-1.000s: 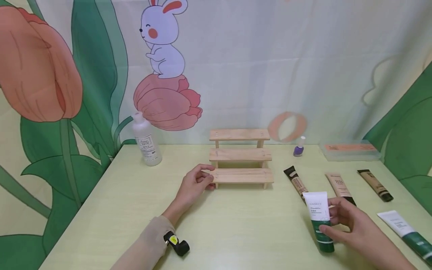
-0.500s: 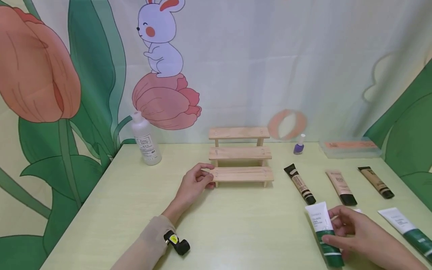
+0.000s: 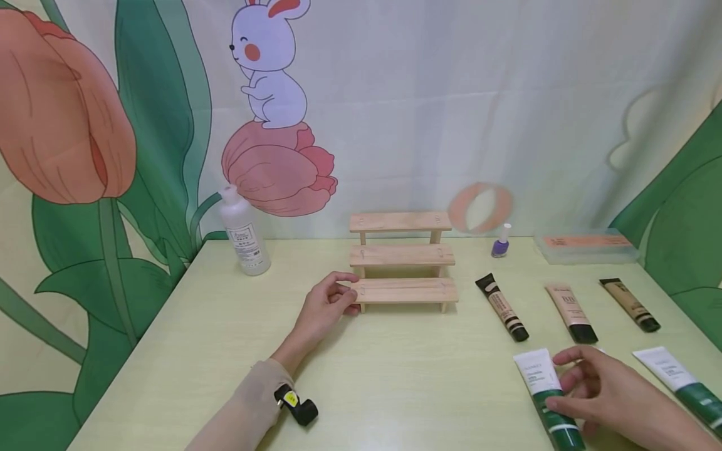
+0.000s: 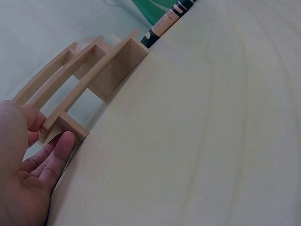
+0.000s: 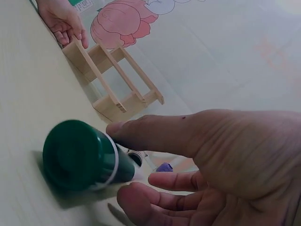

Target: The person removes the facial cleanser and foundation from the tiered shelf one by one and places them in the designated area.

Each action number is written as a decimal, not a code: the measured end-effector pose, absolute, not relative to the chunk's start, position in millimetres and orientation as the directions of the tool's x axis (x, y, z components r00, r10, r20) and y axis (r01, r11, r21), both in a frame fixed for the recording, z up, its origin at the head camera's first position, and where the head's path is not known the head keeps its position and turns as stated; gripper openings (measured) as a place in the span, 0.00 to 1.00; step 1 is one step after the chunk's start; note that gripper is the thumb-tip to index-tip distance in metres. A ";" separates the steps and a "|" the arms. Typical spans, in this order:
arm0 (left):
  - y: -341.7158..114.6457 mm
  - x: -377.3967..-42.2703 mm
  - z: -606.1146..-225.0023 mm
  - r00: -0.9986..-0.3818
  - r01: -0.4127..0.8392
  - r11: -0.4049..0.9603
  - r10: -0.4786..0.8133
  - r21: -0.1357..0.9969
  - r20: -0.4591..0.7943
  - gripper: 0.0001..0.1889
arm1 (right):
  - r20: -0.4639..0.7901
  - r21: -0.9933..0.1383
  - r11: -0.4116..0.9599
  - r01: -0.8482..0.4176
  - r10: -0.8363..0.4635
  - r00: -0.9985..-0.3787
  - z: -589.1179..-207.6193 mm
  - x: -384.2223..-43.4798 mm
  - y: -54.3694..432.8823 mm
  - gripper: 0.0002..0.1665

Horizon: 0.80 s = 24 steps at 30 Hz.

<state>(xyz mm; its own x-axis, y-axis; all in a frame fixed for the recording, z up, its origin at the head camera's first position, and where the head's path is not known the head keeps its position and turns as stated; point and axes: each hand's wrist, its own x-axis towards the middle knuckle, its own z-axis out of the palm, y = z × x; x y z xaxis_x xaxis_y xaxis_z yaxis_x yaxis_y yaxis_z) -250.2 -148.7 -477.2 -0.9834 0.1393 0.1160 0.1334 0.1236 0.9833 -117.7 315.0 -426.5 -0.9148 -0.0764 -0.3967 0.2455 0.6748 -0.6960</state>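
A three-tier wooden display stand [image 3: 403, 290] is at the middle of the table. My left hand [image 3: 326, 307] grips the left end of its lowest step; in the left wrist view, fingers [image 4: 61, 146] curl at the step's end. At the right front a white and green squeeze tube [image 3: 544, 391] lies slanted on the table. My right hand [image 3: 612, 391] is beside it, thumb at the tube's edge and the other fingers loosely bent. The right wrist view shows the tube's green cap [image 5: 70, 155] near the thumb, with a gap between thumb and fingers.
Behind the right hand lie a black-ended tube [image 3: 502, 308], a beige BB tube [image 3: 571, 314] and a gold-brown tube [image 3: 629, 305]. Another green and white tube [image 3: 679, 385] is at the right. Farther back are purple nail polish [image 3: 499, 247], a clear box [image 3: 586, 252] and a white bottle [image 3: 245, 241].
The right hand has brought the squeeze tube down and toward the front right, from upright to lying on the table, and its fingers have loosened. The left hand stays on the stand.
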 end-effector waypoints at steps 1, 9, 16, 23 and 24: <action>-148.9 -250.0 -477.0 -0.984 0.132 0.124 0.139 0.983 0.115 0.15 | -0.394 -0.685 0.686 0.246 -0.064 -0.917 -425.9 -117.9 315.3 0.49; -150.9 -248.0 -475.9 -0.983 0.138 0.133 0.138 0.981 0.119 0.14 | -0.291 -0.671 0.723 0.163 -0.055 -0.955 -419.3 -115.3 320.7 0.53; -151.1 -247.8 -476.6 -0.984 0.141 0.137 0.128 0.980 0.124 0.14 | -0.057 -0.623 0.782 0.009 -0.034 -0.998 -413.3 -113.4 319.1 0.51; -148.9 -248.8 -476.2 -0.984 0.133 0.126 0.133 0.983 0.116 0.14 | 0.108 -0.660 0.748 -0.069 0.003 -0.994 -415.8 -111.6 315.8 0.42; -148.6 -248.8 -476.0 -0.984 0.135 0.124 0.133 0.983 0.118 0.14 | 0.132 -0.663 0.743 -0.086 0.002 -0.991 -416.5 -111.6 314.7 0.41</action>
<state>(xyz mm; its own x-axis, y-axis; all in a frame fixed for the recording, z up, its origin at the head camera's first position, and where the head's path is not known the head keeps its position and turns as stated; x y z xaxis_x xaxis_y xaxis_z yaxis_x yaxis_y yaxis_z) -248.8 -148.6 -476.0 -0.9840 0.1331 0.1184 0.1351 0.1241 0.9830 -111.6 314.7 -416.5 -0.9913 0.0020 0.1315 -0.0865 0.7435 -0.6632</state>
